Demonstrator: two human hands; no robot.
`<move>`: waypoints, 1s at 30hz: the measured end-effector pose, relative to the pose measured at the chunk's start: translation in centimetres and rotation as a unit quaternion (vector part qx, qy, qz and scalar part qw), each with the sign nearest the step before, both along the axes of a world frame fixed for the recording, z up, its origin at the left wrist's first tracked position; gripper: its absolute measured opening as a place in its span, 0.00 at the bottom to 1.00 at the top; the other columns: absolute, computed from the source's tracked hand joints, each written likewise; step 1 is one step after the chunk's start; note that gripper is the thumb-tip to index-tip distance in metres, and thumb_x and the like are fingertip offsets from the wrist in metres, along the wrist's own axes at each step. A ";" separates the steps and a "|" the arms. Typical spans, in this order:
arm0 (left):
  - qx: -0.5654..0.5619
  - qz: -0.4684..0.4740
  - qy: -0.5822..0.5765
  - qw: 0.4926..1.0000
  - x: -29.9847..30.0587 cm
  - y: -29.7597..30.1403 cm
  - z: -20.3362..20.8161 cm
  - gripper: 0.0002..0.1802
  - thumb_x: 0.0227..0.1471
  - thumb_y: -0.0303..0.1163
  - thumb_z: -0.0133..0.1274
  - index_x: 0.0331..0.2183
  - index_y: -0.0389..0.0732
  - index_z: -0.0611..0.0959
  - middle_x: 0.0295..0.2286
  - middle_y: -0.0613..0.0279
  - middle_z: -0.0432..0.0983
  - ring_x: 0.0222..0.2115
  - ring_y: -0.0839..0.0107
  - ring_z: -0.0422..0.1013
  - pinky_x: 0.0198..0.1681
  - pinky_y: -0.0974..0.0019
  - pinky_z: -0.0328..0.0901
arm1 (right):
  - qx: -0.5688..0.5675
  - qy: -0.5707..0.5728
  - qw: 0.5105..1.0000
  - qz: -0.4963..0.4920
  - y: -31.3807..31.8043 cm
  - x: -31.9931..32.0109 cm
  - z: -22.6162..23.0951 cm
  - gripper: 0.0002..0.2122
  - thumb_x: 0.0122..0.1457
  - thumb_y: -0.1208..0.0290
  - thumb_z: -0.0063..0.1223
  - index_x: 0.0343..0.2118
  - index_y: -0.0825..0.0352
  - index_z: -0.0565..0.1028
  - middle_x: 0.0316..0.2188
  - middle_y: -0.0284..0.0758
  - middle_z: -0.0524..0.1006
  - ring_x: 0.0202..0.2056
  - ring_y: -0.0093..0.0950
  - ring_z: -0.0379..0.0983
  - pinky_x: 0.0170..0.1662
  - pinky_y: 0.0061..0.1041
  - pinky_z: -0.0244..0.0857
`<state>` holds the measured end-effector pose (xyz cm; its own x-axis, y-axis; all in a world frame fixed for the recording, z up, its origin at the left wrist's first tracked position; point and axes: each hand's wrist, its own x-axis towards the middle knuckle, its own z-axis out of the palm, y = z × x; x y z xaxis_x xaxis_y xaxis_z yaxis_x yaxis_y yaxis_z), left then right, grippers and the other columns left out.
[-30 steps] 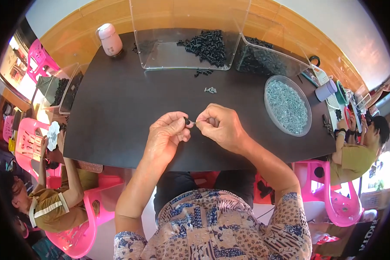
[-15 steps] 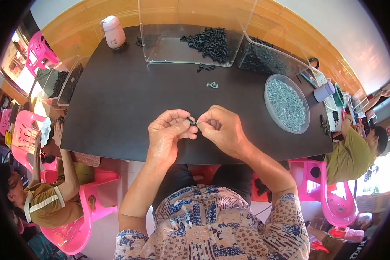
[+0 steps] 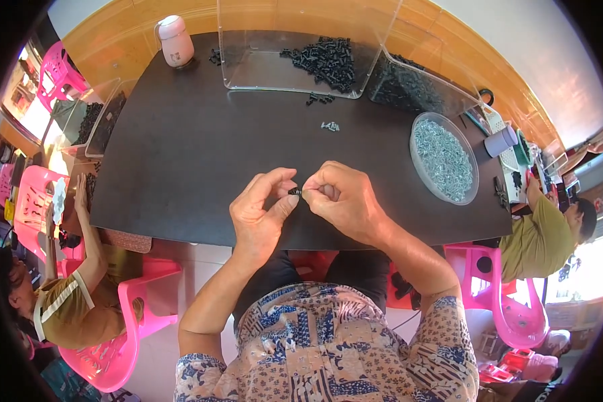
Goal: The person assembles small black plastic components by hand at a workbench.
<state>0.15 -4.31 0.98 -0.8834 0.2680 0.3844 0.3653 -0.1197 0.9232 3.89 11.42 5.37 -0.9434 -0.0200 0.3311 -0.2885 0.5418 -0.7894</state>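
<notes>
In front of me, over the near part of the dark table, my left hand (image 3: 258, 213) holds a small black plastic part (image 3: 295, 191) between thumb and fingers. My right hand (image 3: 345, 201) is closed in a pinch at the right end of that part. Its fingertips hide whatever lies between them. Farther up the table is a little group of small silvery screws (image 3: 330, 126). Beyond these, several loose black plastic parts (image 3: 320, 98) lie by the front of a clear bin (image 3: 261, 88).
A heap of black parts (image 3: 328, 60) fills the bin's right side; another clear bin (image 3: 398, 84) adjoins it. At right stands a round tub (image 3: 415, 157) of silvery screws, near a lilac cup (image 3: 500, 142). A pink bottle (image 3: 176, 43) stands far left. People sit at both sides.
The fingers of my left hand have spread a little, with the black part now near the thumb tip. My right hand stays pinched at its end.
</notes>
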 end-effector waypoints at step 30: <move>-0.075 0.026 0.007 0.997 0.8 -0.3 0.2 0.17 0.38 0.16 0.59 0.35 0.35 0.79 0.25 0.66 0.70 0.26 0.78 0.67 0.31 0.75 0.64 | -0.185 -0.136 0.972 -0.057 -1.4 0.4 -1.5 0.05 0.48 0.76 0.56 0.25 0.73 0.75 0.21 0.34 0.75 0.23 0.21 0.70 0.27 0.20 0.65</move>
